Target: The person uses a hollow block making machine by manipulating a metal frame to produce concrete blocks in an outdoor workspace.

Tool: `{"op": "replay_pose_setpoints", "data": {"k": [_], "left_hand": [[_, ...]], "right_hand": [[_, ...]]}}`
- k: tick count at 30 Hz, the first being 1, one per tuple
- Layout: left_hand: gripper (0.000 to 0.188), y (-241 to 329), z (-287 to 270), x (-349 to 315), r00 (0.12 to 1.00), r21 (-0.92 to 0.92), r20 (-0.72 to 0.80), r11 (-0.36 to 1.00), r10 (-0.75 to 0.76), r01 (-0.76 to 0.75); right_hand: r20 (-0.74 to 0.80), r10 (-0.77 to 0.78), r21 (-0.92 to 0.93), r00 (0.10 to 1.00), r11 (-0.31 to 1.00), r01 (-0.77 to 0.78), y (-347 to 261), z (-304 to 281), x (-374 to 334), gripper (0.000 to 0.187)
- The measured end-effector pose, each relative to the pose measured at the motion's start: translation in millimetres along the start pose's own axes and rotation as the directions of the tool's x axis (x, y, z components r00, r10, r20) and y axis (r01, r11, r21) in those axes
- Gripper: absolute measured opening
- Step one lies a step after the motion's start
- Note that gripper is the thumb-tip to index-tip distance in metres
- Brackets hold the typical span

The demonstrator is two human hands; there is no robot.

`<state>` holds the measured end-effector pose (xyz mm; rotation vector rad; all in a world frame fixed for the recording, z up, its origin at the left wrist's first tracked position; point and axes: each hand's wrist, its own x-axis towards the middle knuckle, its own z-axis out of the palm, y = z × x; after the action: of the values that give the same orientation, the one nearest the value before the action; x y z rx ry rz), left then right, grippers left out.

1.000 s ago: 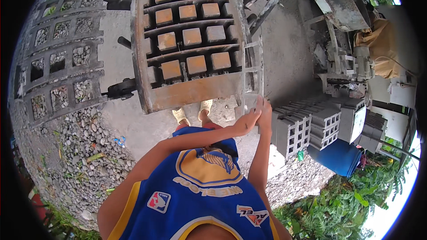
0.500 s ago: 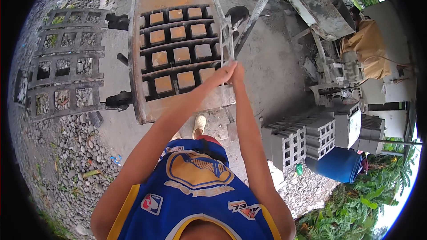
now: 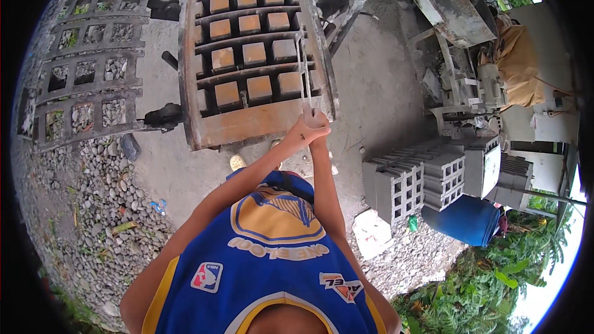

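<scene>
My left hand and my right hand are closed together, one against the other, near the front right corner of a rusty metal block mould. They grip the near end of a long, thin, pale bar, which looks doubled and runs away from me over the mould's right side. Its exact kind is unclear. Rows of square, rust-topped cores stand in the mould, with dark slots between them. How the fingers of my two hands overlap is partly hidden.
A metal grid frame lies left of the mould, over gravel. Dark brackets sit between them. Stacked hollow concrete blocks and a blue drum stand at the right. A slanting metal beam rises beside the mould.
Both hands have come down and slightly left, nearer my body, with the bar. The bar's far part now lies over the mould's right side. My view has shifted, and my feet have moved.
</scene>
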<state>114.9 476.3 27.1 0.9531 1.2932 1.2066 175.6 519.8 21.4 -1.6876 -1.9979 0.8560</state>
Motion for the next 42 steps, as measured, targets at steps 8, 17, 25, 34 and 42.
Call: {"op": "replay_pose_setpoints", "data": {"k": [8, 17, 25, 34, 42], "left_hand": [[0.074, 51, 32, -28, 0.990, -0.122, -0.057, 0.984, 0.127, -0.133], [0.074, 26, 42, -45, 0.994, -0.189, -0.075, 0.978, 0.076, -0.089], [0.054, 24, 32, -36, 0.988, -0.236, 0.138, 0.967, -0.064, 0.096], [0.047, 10, 44, -50, 0.962, -0.431, 0.269, 0.886, -0.053, 0.170], [0.044, 11, 59, -60, 0.990, -0.305, 0.088, 0.949, 0.109, -0.078]], "right_hand": [[-0.195, -0.031, -0.129, 0.980, 0.992, 0.006, 26, -19, -17, 0.035], [-0.199, 0.062, 0.155, 0.978, 0.987, -0.031, -30, -60, -64, 0.027], [-0.210, -0.062, -0.125, 0.976, 0.991, 0.036, 41, -13, -41, 0.027], [-0.251, 0.204, 0.150, 0.946, 0.974, -0.170, 52, -20, -52, 0.040], [-0.253, 0.242, 0.261, 0.937, 0.949, -0.175, 9, -46, -78, 0.040]]}}
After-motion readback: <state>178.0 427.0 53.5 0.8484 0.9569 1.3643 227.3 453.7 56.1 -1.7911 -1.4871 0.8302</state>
